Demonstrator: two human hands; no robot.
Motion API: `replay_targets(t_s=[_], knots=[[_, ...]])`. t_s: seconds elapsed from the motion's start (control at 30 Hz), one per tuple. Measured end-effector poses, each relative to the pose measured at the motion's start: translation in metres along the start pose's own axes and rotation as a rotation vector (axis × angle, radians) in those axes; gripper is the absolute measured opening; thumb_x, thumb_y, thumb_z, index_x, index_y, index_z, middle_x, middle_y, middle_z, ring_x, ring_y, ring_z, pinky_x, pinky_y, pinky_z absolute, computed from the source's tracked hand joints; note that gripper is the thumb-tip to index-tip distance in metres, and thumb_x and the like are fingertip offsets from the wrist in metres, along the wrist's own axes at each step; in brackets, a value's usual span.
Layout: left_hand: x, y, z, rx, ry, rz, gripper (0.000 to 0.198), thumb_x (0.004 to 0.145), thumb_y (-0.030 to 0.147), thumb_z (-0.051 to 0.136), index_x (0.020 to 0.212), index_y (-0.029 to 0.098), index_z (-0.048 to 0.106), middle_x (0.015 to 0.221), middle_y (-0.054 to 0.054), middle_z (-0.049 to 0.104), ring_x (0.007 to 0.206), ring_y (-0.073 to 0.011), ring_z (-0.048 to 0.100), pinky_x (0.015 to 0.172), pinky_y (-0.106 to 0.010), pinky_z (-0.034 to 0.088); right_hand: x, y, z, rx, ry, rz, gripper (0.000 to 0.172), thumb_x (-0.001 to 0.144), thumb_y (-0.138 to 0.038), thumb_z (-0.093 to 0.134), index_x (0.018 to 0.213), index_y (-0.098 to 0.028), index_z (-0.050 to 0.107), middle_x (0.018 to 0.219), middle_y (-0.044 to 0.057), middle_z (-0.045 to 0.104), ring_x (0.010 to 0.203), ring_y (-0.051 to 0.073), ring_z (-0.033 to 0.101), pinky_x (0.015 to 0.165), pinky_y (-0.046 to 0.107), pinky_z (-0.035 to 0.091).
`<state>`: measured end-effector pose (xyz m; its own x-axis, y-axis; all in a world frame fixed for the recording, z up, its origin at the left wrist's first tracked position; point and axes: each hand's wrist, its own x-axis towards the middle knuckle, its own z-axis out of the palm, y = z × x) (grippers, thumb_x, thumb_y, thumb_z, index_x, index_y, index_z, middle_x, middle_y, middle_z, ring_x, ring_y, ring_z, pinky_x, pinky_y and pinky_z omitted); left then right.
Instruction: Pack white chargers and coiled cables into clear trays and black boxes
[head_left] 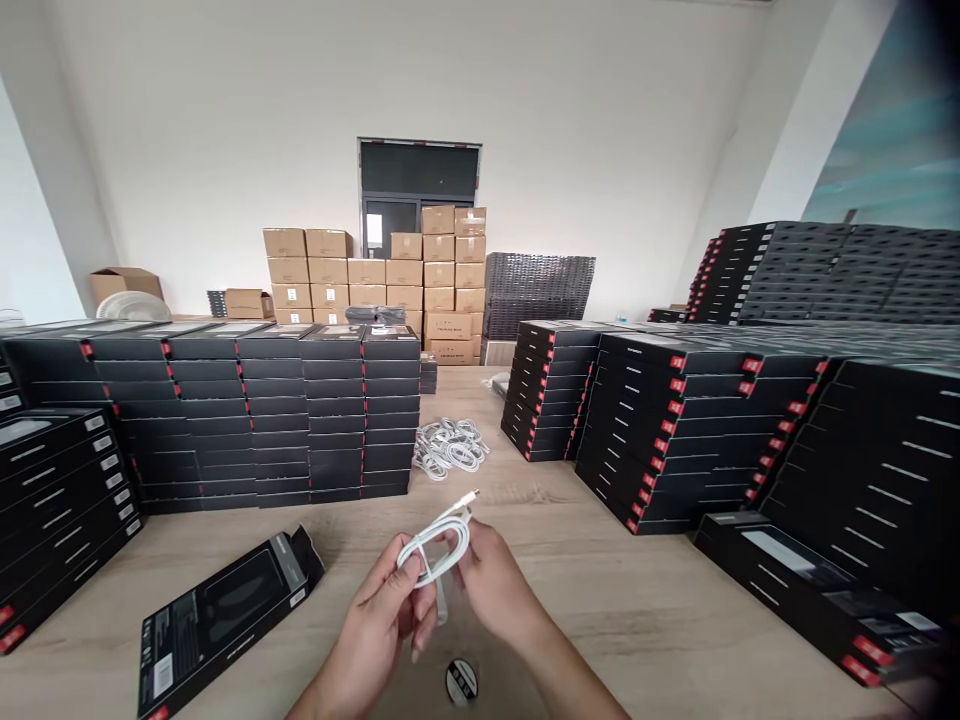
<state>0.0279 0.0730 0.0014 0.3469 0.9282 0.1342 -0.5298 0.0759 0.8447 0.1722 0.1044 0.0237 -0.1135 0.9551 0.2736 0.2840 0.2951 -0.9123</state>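
Note:
Both my hands hold a coiled white cable point(437, 538) just above the wooden table point(600, 590). My left hand point(386, 612) pinches the coil's left side and my right hand point(489, 585) grips its right side; both are closed on it. One plug end sticks up to the right of the coil. An open black product box point(225, 612) lies flat to the left of my hands, its flap open. A small round black sticker or disc point(461, 681) rests on the table under my wrists.
A pile of white coiled cables point(450, 445) lies further back at the centre. Tall stacks of black boxes stand to the left point(247, 415) and right point(675, 430). Cardboard cartons point(405, 275) and dark crates point(536, 290) line the far wall.

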Motion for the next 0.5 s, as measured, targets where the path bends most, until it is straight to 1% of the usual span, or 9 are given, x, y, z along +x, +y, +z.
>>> replay_targets(t_s=[0.13, 0.23, 0.3, 0.37, 0.5], knots=[[0.0015, 0.001, 0.0003, 0.032, -0.008, 0.011, 0.021, 0.091, 0.041, 0.049, 0.091, 0.02, 0.048, 0.061, 0.007, 0.046, 0.043, -0.0064, 0.044, 0.042, -0.02, 0.029, 0.0035, -0.0053, -0.0072, 0.047, 0.138, -0.019, 0.04, 0.089, -0.049, 0.046, 0.059, -0.023, 0.051, 0.047, -0.005, 0.045, 0.049, 0.015, 0.042, 0.053, 0.027, 0.033], [0.0017, 0.0016, 0.0012, 0.091, -0.005, 0.009, 0.022, 0.091, 0.042, 0.049, 0.09, 0.02, 0.048, 0.063, 0.006, 0.048, 0.045, -0.0068, 0.046, 0.044, -0.02, 0.03, 0.0043, -0.005, -0.0085, 0.078, 0.182, 0.01, 0.039, 0.089, -0.053, 0.045, 0.068, -0.022, 0.057, 0.048, -0.005, 0.046, 0.047, 0.015, 0.042, 0.051, 0.027, 0.033], [0.0014, 0.0026, 0.0017, 0.113, 0.003, 0.015, 0.024, 0.089, 0.044, 0.051, 0.088, 0.021, 0.047, 0.063, 0.006, 0.048, 0.046, -0.0073, 0.046, 0.045, -0.021, 0.031, 0.0052, -0.003, -0.0083, 0.092, 0.168, 0.032, 0.037, 0.089, -0.052, 0.044, 0.079, -0.02, 0.059, 0.049, -0.005, 0.047, 0.046, 0.015, 0.043, 0.049, 0.027, 0.034], [0.001, 0.0039, 0.0016, 0.127, 0.012, 0.021, 0.026, 0.087, 0.046, 0.053, 0.087, 0.021, 0.046, 0.063, 0.006, 0.048, 0.047, -0.0077, 0.046, 0.046, -0.022, 0.032, 0.0066, -0.0004, -0.0082, 0.065, 0.135, 0.043, 0.037, 0.09, -0.05, 0.041, 0.083, -0.019, 0.058, 0.049, -0.005, 0.047, 0.045, 0.015, 0.043, 0.048, 0.026, 0.034], [0.0008, 0.0049, 0.0, 0.154, 0.029, 0.028, 0.027, 0.087, 0.047, 0.054, 0.085, 0.021, 0.044, 0.063, 0.007, 0.048, 0.048, -0.007, 0.044, 0.049, -0.022, 0.031, 0.0067, 0.0029, -0.0092, -0.134, 0.021, 0.033, 0.034, 0.093, -0.039, 0.035, 0.073, -0.02, 0.055, 0.048, -0.004, 0.048, 0.048, 0.015, 0.048, 0.053, 0.025, 0.037]])
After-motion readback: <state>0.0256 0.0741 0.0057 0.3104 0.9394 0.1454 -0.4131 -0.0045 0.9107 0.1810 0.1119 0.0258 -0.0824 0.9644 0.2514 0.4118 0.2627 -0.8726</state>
